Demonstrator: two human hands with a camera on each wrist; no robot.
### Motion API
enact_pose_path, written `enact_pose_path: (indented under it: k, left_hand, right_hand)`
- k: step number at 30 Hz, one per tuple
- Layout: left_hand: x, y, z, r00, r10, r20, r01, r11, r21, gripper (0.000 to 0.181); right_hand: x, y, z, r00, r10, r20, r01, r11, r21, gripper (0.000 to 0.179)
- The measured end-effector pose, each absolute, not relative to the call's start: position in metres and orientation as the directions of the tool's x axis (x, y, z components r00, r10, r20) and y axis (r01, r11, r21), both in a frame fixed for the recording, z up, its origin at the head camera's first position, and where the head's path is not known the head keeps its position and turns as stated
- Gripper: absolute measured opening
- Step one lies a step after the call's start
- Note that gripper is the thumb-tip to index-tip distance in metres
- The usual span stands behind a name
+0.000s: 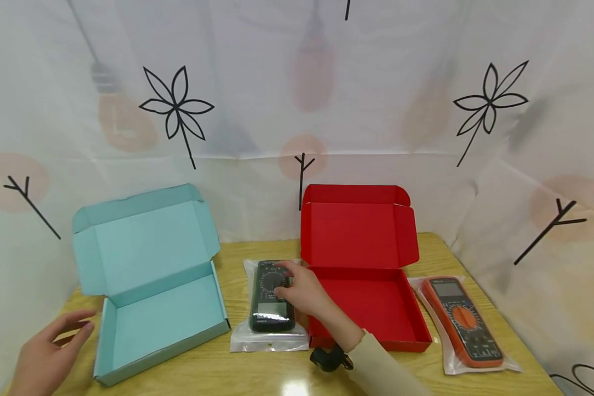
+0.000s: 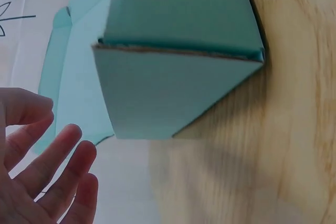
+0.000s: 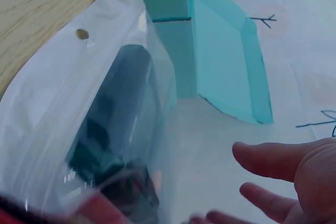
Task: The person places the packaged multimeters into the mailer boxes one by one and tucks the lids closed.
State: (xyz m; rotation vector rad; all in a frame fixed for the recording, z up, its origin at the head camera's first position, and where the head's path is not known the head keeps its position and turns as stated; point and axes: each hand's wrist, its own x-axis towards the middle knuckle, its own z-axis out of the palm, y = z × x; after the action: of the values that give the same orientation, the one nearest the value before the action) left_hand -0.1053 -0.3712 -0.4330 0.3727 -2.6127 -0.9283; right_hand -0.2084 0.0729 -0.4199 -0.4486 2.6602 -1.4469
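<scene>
My right hand (image 1: 303,290) hovers at the right edge of a black multimeter (image 1: 273,313), its thumb and fingers spread apart. Whether a fingertip touches the meter cannot be told. The meter lies dial end away from me in a clear plastic bag (image 1: 269,342), which the right wrist view shows close up with a punched hole. Left of the light-blue box (image 1: 168,324), my left hand (image 1: 49,352) is in the air with loosely bent fingers and nothing in them. In the left wrist view, the box's outer corner (image 2: 157,85) stands apart from those fingers.
Right of the bagged black meter sits an open red box (image 1: 371,308), partly behind my forearm. Beyond it an orange multimeter (image 1: 467,324) lies in its own clear bag. Both boxes have raised lids near a printed cloth (image 1: 257,203) behind the wooden table (image 1: 218,374).
</scene>
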Motion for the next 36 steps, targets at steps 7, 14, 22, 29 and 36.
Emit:
enact_pose_path:
  k: [7, 14, 22, 29, 36]
  left_hand:
    - [-0.113, -0.379, -0.441, -0.92, -0.389, 0.057, -0.265, 0.72, 0.642, 0.047]
    - [-0.116, -0.384, -0.452, -0.912, -0.411, -0.007, -0.315, 0.689, 0.653, 0.051]
    - [-0.12, -0.386, -0.457, -0.918, -0.39, -0.072, -0.338, 0.673, 0.658, 0.058]
    - [-0.123, -0.388, -0.459, -0.926, -0.351, -0.136, -0.346, 0.649, 0.678, 0.068]
    - [-0.126, -0.387, -0.461, -0.933, -0.335, -0.133, -0.331, 0.648, 0.686, 0.067]
  right_hand:
    - [-0.212, 0.054, -0.427, -0.961, -0.276, 0.028, -0.186, 0.565, -0.804, 0.078]
    - [-0.205, 0.033, -0.437, -0.968, -0.251, 0.003, -0.172, 0.653, -0.738, 0.088]
    - [-0.199, 0.015, -0.452, -0.99, -0.128, 0.054, -0.128, 0.692, -0.71, 0.088]
    - [-0.197, 0.006, -0.46, -0.989, -0.098, 0.112, -0.148, 0.722, -0.676, 0.086]
    - [-0.199, 0.004, -0.466, -0.987, -0.066, 0.149, -0.149, 0.736, -0.66, 0.08]
